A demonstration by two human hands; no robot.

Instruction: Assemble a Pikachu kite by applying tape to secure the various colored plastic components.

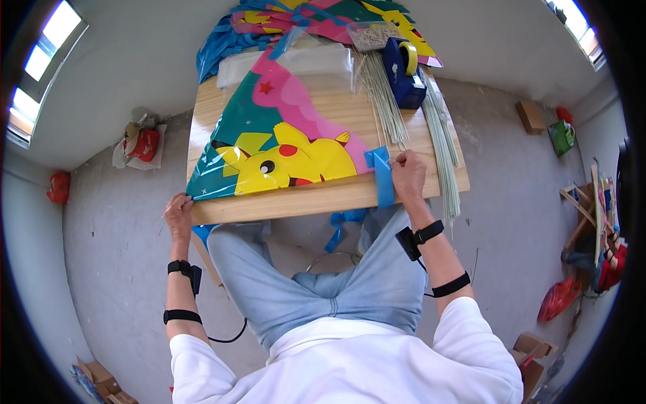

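A triangular plastic kite sail point(296, 151), green and pink with a yellow cartoon figure, lies over the front part of the wooden table point(309, 207). Its long lower edge runs nearly along the table's front. At the left corner of the sail, my left hand point(178, 214) is closed with the tip pinched between thumb and fingers. My right hand point(409, 174) is closed at the opposite corner, its fingertips on a shiny blue strip point(383, 178) that hangs over the table's front edge. The palm side of the right hand is hidden.
Thin pale rods point(382, 101) and more rods point(441, 145) lie at the right, around a blue tape dispenser point(404, 77). Behind are a clear box point(372, 35) of small pieces and piled kite sails point(316, 19). A blue ribbon point(342, 225) hangs below the table.
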